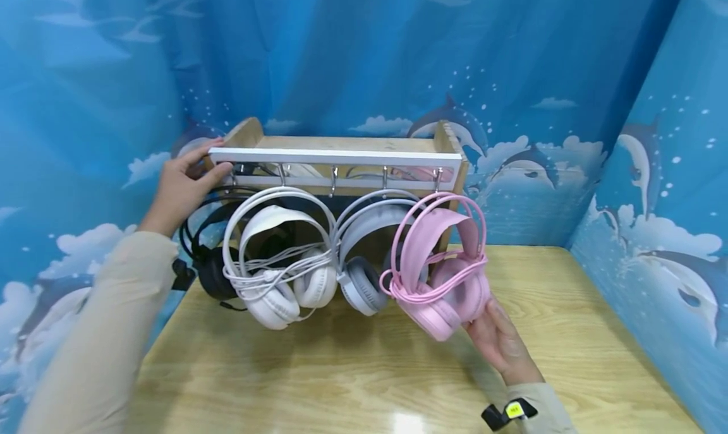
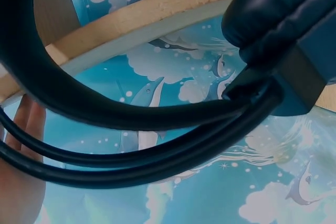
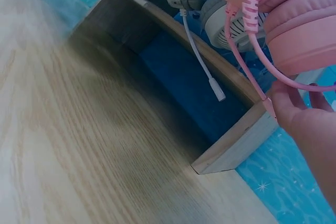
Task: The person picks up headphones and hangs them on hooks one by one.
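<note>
My left hand (image 1: 190, 178) grips the left end of a wooden rack (image 1: 341, 144) with a white front rail (image 1: 335, 158) and metal hooks. My right hand (image 1: 503, 342) holds the lower right ear cup of the pink headphones (image 1: 440, 263), which hang at the rack's right end, their cable wound round them. In the right wrist view my fingers sit under the pink cup, partly hidden by it. To their left hang grey headphones (image 1: 364, 282), white headphones (image 1: 279, 263) with a wrapped cable, and black headphones (image 1: 216, 273) partly behind the white ones. The black headband crosses the left wrist view.
The rack stands on a light wood-grain table (image 1: 569, 345). A white cable plug (image 3: 217, 89) dangles before the rack's lower opening. Blue dolphin-print curtains (image 1: 364, 48) enclose the back and both sides.
</note>
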A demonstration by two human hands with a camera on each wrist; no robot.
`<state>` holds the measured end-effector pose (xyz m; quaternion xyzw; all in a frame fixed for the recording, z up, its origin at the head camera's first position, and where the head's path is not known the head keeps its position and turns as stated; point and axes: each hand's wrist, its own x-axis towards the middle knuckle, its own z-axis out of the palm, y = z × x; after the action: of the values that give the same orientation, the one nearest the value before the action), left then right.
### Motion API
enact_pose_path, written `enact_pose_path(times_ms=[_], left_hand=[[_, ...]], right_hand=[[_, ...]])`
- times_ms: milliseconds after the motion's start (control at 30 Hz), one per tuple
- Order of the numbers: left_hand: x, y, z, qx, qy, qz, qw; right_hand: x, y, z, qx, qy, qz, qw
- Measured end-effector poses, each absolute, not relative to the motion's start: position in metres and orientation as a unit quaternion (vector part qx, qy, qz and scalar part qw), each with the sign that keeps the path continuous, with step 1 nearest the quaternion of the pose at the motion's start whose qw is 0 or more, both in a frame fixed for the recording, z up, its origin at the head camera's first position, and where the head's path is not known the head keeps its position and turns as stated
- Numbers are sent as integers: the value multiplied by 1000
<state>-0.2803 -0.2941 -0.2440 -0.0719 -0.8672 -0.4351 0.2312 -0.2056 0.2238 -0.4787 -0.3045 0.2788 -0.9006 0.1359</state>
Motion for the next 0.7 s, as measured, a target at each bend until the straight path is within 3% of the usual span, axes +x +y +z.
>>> enact_pose_path(times_ms=[367, 700], left_hand=[[-280, -294, -242, -59, -877, -430, 205], [-271, -300, -243, -99, -900, -370, 209]], right_hand=[[-208, 222, -476, -303, 314, -891, 123], [-210, 244, -465, -313, 389, -861, 99]])
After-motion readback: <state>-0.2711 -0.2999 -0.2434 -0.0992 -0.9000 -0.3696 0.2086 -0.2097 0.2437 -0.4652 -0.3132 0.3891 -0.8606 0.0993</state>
